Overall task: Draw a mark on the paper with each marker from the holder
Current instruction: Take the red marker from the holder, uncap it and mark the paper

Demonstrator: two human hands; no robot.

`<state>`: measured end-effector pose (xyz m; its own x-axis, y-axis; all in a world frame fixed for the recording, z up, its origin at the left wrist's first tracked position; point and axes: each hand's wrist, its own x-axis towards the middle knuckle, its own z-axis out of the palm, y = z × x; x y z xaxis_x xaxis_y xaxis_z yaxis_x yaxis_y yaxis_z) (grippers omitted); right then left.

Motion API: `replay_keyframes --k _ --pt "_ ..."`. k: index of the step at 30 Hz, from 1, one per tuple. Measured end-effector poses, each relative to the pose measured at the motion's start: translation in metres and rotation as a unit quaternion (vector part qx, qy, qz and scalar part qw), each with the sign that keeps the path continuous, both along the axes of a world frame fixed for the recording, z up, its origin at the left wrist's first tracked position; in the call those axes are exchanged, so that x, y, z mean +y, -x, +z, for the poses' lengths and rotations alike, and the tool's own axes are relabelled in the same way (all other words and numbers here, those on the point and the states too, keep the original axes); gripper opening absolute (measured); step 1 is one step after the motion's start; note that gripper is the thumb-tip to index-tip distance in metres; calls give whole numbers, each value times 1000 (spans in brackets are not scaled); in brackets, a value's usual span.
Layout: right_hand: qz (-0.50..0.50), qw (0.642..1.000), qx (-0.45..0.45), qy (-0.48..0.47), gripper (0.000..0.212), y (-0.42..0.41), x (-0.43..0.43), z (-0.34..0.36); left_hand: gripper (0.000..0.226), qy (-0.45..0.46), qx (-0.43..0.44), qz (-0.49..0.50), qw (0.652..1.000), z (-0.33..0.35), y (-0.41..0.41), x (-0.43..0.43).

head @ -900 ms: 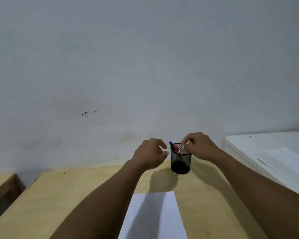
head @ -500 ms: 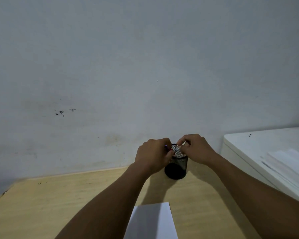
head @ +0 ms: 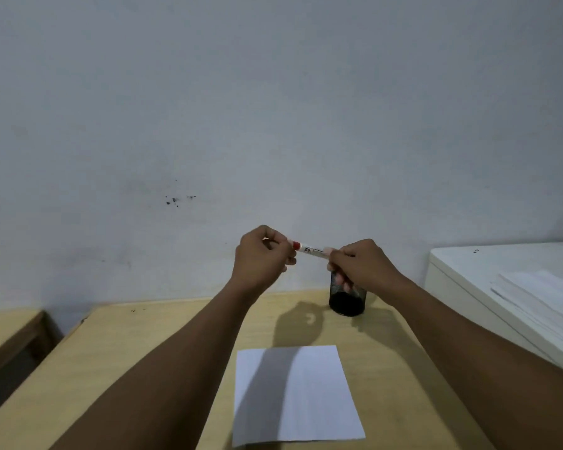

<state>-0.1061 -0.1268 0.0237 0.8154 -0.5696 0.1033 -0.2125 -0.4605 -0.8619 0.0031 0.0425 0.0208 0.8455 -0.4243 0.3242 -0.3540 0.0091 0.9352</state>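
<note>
white red-capped marker (head: 311,250) mid-frame, held level above black mesh holder (head: 346,298) | left hand (head: 263,257) pinches red cap end | right hand (head: 359,267) grips barrel | white paper sheet (head: 294,396) lower centre on wooden table (head: 150,339)

1. The right hand (head: 361,266) covers the upper part of the black mesh holder (head: 346,300); its rim and contents cannot be seen.
2. The left hand (head: 262,258) hides the marker (head: 312,250)'s red end, so a cap cannot be told.
3. The marker's label print is too small to read.
4. The white cabinet (head: 468,267) is cut off at the right edge.
</note>
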Motion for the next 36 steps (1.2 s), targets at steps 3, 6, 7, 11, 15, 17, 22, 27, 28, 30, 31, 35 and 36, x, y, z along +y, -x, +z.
replay_keyframes --k 3,6,7,11,15,17,22,27,28,30,31,35,36 --pt "43 991 59 -116 67 1 45 -9 8 42 105 -44 993 -2 10 43" --pt "63 956 28 -285 76 -4 80 -27 14 30 169 -90 981 -15 19 81" --pt "61 940 9 -336 75 -6 88 -34 15 23 184 -105 977 -21 22 92" --pt "58 906 -37 -419 45 -8 110 -57 10 10 231 -133 964 -48 28 120" --pt "72 906 -63 -412 30 -11 116 -72 15 20 238 -101 966 -72 34 125" --pt "86 903 -73 -414 27 -14 117 -76 19 38 236 -79 968 -81 34 122" --pt "143 884 -99 -434 13 -19 104 -76 25 92 267 -40 959 -95 16 132" --pt "139 894 -91 -415 14 -22 86 -79 12 -130 89 27 987 -121 -11 159" --pt "140 900 -83 -404 16 -24 87 -82 13 -197 31 33 979 -125 -13 158" --pt "131 918 -74 -366 11 -30 95 -91 16 -290 -44 30 956 -131 -13 152" --pt "120 928 -76 -345 4 -32 100 -97 13 -313 -59 22 948 -133 -12 148" --pt "77 949 -82 -293 15 -44 112 -119 14 -350 -96 44 931 -146 -9 138" --pt "72 953 -79 -285 15 -47 114 -122 17 -347 -103 52 931 -148 -9 138"
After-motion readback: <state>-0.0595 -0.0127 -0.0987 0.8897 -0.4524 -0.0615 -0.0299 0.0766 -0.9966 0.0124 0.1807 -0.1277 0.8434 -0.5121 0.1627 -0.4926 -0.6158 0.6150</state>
